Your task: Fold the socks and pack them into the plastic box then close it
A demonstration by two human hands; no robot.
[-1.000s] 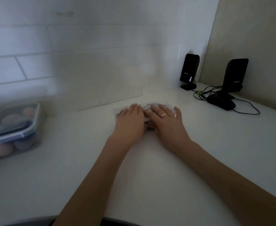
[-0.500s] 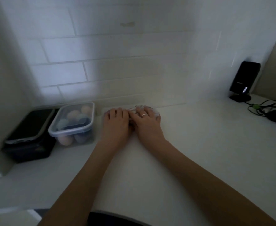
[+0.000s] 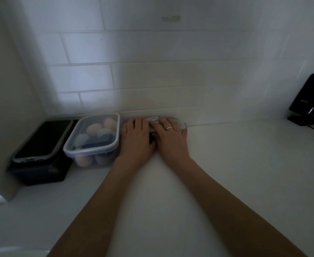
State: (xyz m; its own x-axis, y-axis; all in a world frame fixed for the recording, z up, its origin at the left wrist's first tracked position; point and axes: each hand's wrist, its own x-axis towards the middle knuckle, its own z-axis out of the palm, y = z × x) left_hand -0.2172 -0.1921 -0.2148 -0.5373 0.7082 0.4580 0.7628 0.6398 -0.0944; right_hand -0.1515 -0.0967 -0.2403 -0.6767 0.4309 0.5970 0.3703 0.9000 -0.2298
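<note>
Both hands flat, palms down, side by side on a clear plastic box (image 3: 178, 123) against the tiled wall (image 3: 152, 75): left hand (image 3: 136, 139), right hand (image 3: 171, 139). Fingers spread, pressing, not clenched. Closed tub (image 3: 94, 135) just left.

White counter (image 3: 226, 173), lidded clear box (image 3: 92, 140), black box (image 3: 39, 171), black speaker (image 3: 307, 101), hand-covered container (image 3: 181, 125).

This looks like a home kitchen: a white counter (image 3: 226, 173) runs along a white tiled wall (image 3: 152, 75).
</note>
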